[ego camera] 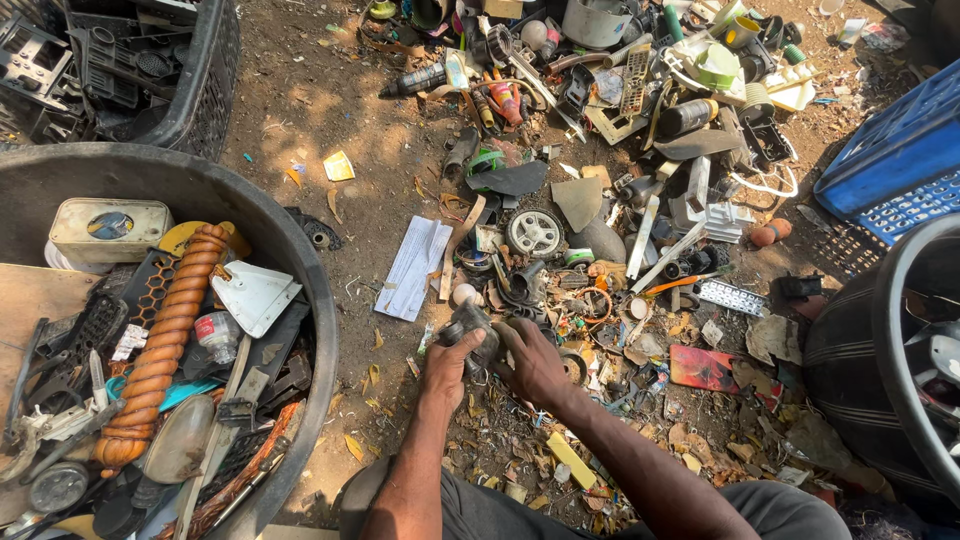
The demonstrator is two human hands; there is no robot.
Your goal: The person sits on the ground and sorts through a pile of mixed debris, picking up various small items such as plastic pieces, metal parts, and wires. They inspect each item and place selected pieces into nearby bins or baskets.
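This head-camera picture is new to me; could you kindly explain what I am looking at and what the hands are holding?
There is no machine here: a person wears the camera on the head, so you look down along their own arms at dirt ground. The left hand and the right hand grip one dark, dirty scrap part between them; what it is I cannot tell. Ahead lies a spread of mixed scrap, including a small white wheel and a white paper sheet. On the left a big round black tub holds more scrap, among it an orange twisted post. A blue crate stands on the right.
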